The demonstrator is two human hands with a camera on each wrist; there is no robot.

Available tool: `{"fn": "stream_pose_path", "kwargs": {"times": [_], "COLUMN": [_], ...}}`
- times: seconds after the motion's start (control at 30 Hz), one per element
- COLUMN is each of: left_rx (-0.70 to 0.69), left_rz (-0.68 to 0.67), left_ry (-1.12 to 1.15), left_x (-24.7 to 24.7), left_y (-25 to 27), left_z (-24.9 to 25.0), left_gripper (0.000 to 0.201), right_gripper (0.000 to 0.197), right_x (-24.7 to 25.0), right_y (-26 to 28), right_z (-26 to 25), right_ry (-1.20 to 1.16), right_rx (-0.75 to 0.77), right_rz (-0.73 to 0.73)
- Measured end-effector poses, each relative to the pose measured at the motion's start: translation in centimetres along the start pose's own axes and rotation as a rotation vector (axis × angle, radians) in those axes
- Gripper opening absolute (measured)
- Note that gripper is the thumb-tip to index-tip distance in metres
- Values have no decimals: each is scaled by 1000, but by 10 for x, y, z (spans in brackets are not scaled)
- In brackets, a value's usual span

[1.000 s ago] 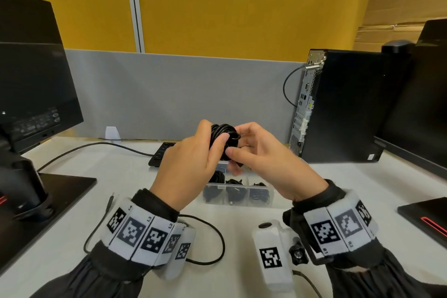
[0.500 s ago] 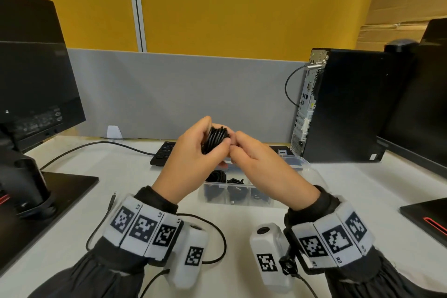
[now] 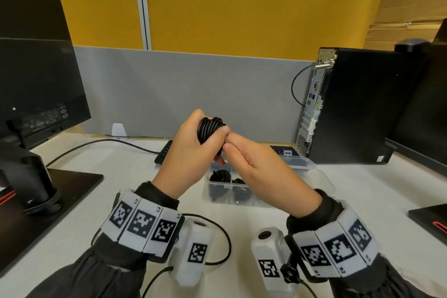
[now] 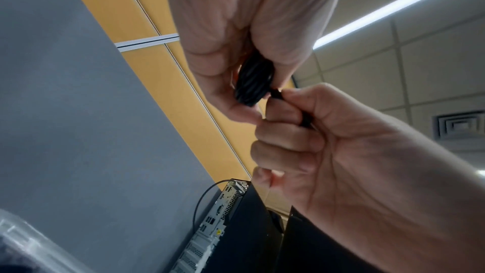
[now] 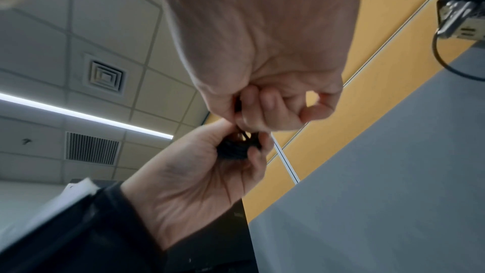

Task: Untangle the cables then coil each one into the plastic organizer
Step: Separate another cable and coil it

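While left hand grips, black coil stays round.

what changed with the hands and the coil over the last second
The right hand drew its fingers in from around the black cable coil and now pinches the cable's end beside it. The coil turned from showing its open loop to edge-on. The left hand grips the coil as before, above the plastic organizer, which holds the same coiled cables.
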State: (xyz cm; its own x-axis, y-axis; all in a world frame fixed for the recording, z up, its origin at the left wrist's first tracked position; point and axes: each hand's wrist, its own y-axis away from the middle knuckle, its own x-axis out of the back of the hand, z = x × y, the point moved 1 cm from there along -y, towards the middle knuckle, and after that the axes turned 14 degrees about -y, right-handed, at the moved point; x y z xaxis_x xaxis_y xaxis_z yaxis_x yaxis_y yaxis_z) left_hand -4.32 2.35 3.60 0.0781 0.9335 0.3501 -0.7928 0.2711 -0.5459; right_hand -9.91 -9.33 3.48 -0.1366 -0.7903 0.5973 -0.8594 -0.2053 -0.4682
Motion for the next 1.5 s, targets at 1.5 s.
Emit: {"fn": "stream_pose_path", "kwargs": {"times": [1.5], "left_rx": [-204], "left_rz": [30], "left_ry": [-467], "left_x": [-15], "left_y": [2], "left_z": [-30], "left_gripper": [27], "right_gripper": [39], "right_x": [-7], "right_y": [-2], "right_z": [16], "right_ry": [150], "right_rx": [38], "right_rz": [129]}}
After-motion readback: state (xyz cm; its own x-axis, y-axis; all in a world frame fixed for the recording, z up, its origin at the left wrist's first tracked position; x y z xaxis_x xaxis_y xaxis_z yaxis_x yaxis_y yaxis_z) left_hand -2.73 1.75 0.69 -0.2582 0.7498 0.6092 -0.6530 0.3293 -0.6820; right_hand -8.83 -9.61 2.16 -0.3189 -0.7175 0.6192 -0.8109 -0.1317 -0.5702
